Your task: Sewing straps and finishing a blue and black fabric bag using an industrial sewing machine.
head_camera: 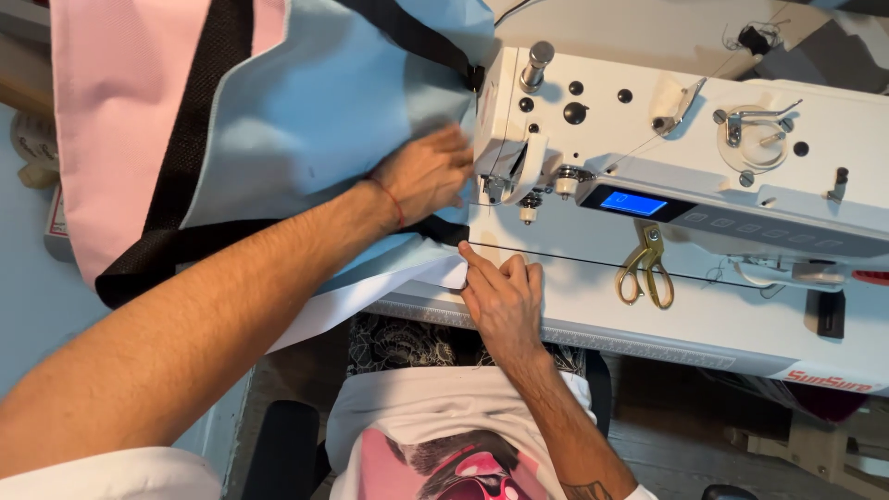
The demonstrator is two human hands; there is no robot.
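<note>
Sewing machine (685, 139), white, as landmark for all below. Left hand (428, 174) flat on light blue fabric (324, 102), just beside machine head, fingers spread narrow and pressed down, fingertips hard against needle area (495, 185); red thread bracelet (396, 204) at wrist. Right hand (503, 294) at front edge of machine bed, just below needle area, fingers curled together, thumb and forefinger pinched on white fabric edge (435, 276). Light blue fabric bunched up behind and to far side of machine head, touching it; pink panel (106, 120) further out from machine, joined along black webbing strap (190, 130). Second run of black webbing (176, 250) beneath left forearm, ending close under machine head. Gold scissors (646, 268) on machine bed, below blue lit display (632, 204), well apart from both hands. Thin dark thread line (593, 262) across bed between right hand and scissors. Handwheel area and tension disc (755, 139) on top of machine, away from hands.
</note>
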